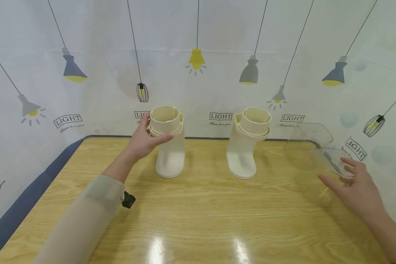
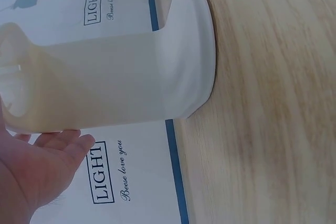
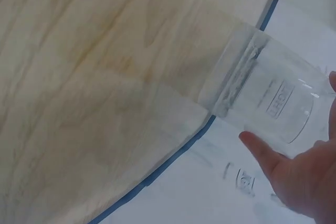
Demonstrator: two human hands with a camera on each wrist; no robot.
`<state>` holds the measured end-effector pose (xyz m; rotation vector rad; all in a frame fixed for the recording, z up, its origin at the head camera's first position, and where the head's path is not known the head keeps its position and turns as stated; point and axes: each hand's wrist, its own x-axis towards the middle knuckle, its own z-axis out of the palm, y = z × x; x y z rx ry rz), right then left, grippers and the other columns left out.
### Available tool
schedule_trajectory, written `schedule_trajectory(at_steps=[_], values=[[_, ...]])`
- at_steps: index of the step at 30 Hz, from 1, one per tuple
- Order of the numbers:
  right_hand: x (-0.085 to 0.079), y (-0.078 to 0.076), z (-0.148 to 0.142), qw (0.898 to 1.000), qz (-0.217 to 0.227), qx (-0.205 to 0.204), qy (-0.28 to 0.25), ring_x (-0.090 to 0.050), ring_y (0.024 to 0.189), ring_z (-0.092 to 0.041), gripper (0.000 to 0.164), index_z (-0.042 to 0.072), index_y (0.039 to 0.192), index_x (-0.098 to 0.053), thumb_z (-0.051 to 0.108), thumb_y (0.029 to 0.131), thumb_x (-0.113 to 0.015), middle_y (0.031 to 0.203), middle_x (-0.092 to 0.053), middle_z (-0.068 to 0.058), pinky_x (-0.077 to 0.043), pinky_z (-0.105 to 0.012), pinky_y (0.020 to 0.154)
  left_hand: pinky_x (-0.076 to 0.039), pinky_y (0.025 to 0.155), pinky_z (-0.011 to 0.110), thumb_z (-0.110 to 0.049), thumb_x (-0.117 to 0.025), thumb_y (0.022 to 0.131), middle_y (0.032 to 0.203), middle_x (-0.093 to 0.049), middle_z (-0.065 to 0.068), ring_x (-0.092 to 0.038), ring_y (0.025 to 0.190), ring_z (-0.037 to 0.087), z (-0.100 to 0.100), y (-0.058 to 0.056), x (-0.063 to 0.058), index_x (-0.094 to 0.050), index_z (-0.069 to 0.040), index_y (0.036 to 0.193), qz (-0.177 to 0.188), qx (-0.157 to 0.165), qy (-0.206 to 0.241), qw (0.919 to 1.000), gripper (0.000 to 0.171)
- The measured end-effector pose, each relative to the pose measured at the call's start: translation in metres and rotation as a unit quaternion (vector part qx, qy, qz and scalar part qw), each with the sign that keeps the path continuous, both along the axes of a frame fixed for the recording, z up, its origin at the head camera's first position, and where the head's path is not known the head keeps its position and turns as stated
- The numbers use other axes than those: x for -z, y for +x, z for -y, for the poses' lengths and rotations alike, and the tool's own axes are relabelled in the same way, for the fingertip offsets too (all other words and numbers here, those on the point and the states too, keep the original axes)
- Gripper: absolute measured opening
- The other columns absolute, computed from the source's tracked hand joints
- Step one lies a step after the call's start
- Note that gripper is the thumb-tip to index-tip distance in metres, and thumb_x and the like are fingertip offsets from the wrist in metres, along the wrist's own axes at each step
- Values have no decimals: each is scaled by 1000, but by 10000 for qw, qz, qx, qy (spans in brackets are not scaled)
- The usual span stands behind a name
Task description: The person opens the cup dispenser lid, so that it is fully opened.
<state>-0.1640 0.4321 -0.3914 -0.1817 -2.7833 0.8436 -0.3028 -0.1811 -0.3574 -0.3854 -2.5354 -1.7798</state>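
Two cream plastic stands are upright on the table, each with a round cup-like collar on top and a rounded foot. My left hand (image 1: 143, 141) is at the left stand (image 1: 170, 154), its thumb across the front of the collar and its fingers round the side. In the left wrist view, the fingers lie along that stand (image 2: 110, 82) below its collar. The right stand (image 1: 241, 154) is untouched. At the far right, my right hand (image 1: 359, 187) is beside a clear plastic container (image 3: 278, 93), thumb and fingers spread wide.
The wooden table (image 1: 198, 212) has a dark blue back edge. Behind it hangs a white backdrop (image 1: 171, 66) printed with lamps. Outlines of clear plastic (image 1: 313, 126) show near the right back corner. A small black piece (image 1: 128, 200) sits at the left sleeve.
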Motion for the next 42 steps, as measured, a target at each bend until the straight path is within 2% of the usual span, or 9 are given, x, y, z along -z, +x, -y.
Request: schedule_trajectory(at_steps=[5, 11, 23, 27, 31, 35, 37, 39, 42], values=[[2, -4, -12, 9999, 152, -27, -35, -48, 131, -74, 109, -4, 171, -7, 53, 105, -71, 165, -22, -51, -55, -74, 84, -48, 121, 61, -41, -91, 91, 167, -40, 12, -49, 152, 38, 0, 0, -1, -18, -30, 171, -29, -38, -27, 10000, 110], [5, -9, -13, 10000, -26, -67, 44, -49, 131, -72, 109, -5, 171, -6, 52, 105, -71, 164, -24, -49, -51, -78, 87, -46, 122, 61, -40, -92, 90, 168, -39, 12, -48, 153, 39, -2, 1, -2, -17, -30, 172, -10, -127, 51, 9999, 111], [9, -11, -14, 10000, -70, -27, -62, -49, 133, -71, 109, 1, 174, -5, 51, 105, -72, 166, -23, -48, -48, -80, 89, -46, 123, 62, -40, -91, 92, 171, -36, 11, -47, 153, 38, -5, 3, -3, -13, -33, 173, 51, -175, 68, 9998, 112], [11, -11, -15, 9999, -89, -32, -74, -49, 132, -71, 109, 2, 174, -5, 50, 104, -73, 166, -24, -48, -51, -77, 87, -45, 123, 61, -40, -91, 91, 171, -37, 10, -47, 153, 37, -5, 3, -2, -14, -34, 173, 63, -193, 78, 9998, 113], [11, -11, -17, 10000, -71, -14, -58, -50, 131, -71, 110, 2, 175, -5, 50, 104, -74, 165, -25, -48, -56, -69, 81, -45, 124, 61, -42, -91, 90, 170, -38, 11, -47, 154, 38, -6, 2, 0, -15, -34, 173, 14, -197, 65, 9998, 113], [11, -12, -18, 9999, -16, -45, -107, -49, 132, -72, 110, 6, 176, -3, 51, 104, -74, 168, -22, -48, -54, -72, 83, -44, 124, 63, -45, -91, 90, 170, -38, 12, -45, 155, 39, -6, 3, 2, -13, -33, 174, -36, -230, -10, 9997, 115], [11, -10, -18, 9999, 69, 9, -131, -45, 134, -73, 112, 10, 177, 0, 53, 104, -73, 170, -16, -47, -50, -78, 86, -42, 125, 64, -47, -90, 90, 174, -35, 13, -42, 157, 40, -5, 6, 3, -8, -34, 175, 8, -236, -52, 9997, 119], [10, -6, -17, 9999, 20, 115, -123, -34, 143, -74, 111, 13, 177, 2, 54, 104, -71, 174, -8, -45, -43, -86, 94, -37, 128, 65, -50, -87, 92, 178, -28, 14, -35, 162, 41, -5, 11, 4, 0, -33, 177, 54, -272, -64, 9996, 123], [2, 2, -12, 9982, -405, 417, -171, -17, 155, -72, 107, 13, 177, 2, 50, 105, -68, 177, -1, -40, -29, -91, 109, -30, 134, 61, -48, -81, 96, 181, -22, 15, -26, 167, 40, -5, 23, 3, 2, -26, 177, -242, -529, 108, 9982, 118]])
